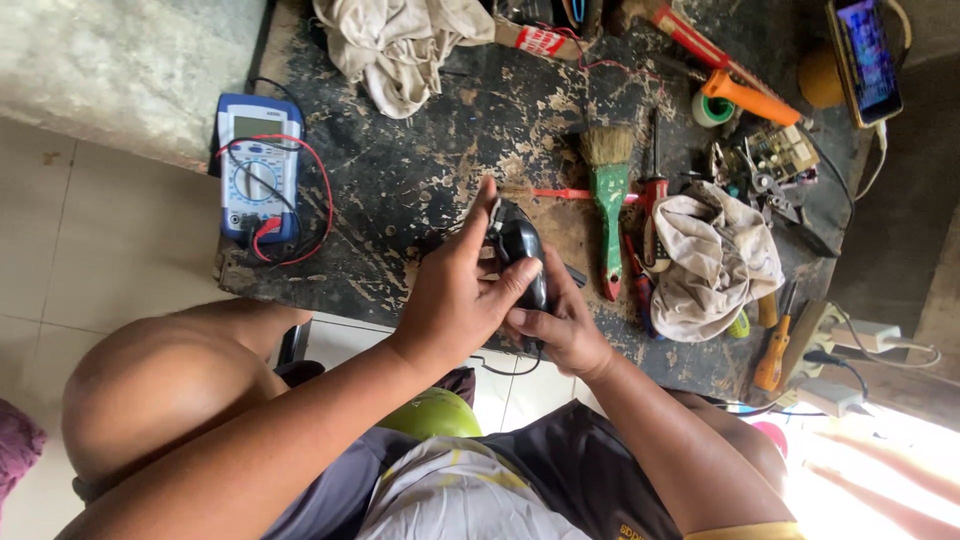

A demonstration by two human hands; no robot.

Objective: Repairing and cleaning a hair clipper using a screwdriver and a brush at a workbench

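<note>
Both of my hands hold a small black rounded device (520, 245) over the near edge of a worn dark workbench (440, 160). My left hand (455, 290) wraps it from the left, thumb on its top and index finger stretched upward. From below and the right, my right hand (560, 320) grips its lower part. A thin black cord hangs from the device under my hands.
A blue multimeter (258, 165) with red and black leads lies at the bench's left. A green-handled brush (608, 205), screwdrivers (775, 350), a crumpled rag (715, 260), an orange tool (750, 97), a circuit board (775, 150) and a lit phone (865, 55) crowd the right. Another cloth (400, 45) lies at the back.
</note>
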